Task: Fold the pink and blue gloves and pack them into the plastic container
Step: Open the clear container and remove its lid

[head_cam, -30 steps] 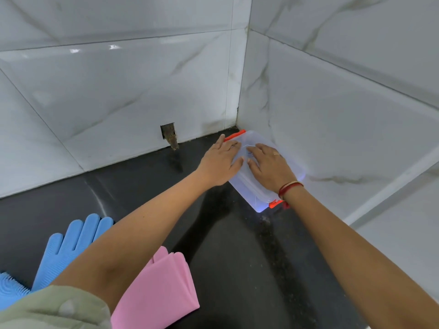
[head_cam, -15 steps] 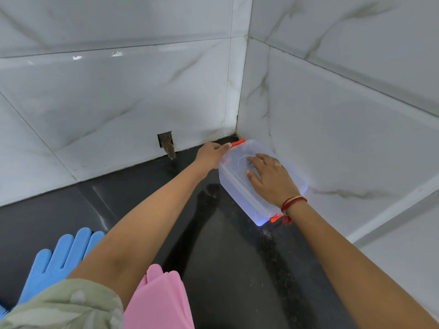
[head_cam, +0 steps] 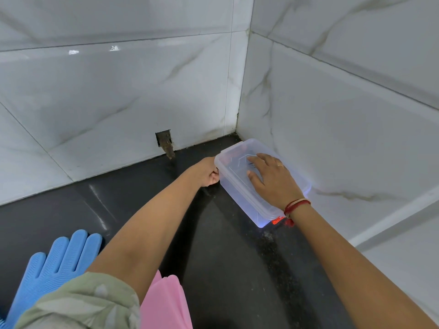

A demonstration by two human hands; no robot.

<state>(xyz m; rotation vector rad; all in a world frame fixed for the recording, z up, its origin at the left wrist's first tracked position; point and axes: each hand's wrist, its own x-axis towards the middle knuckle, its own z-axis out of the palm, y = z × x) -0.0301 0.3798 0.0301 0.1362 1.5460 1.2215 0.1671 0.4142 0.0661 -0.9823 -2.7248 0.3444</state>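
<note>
Left hand (head_cam: 209,173) now off the lid, curled round the container (head_cam: 240,198) edge; right hand (head_cam: 273,179) still flat on top, fingers spread. Probably opening it. Gloves (head_cam: 61,257) unpacked.

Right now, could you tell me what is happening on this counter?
A person is working on the clear plastic container in the tiled corner: right hand flat on its lid, left hand at its near-left edge. The blue ribbed glove and folded pink glove lie unpacked on the black counter.
</note>
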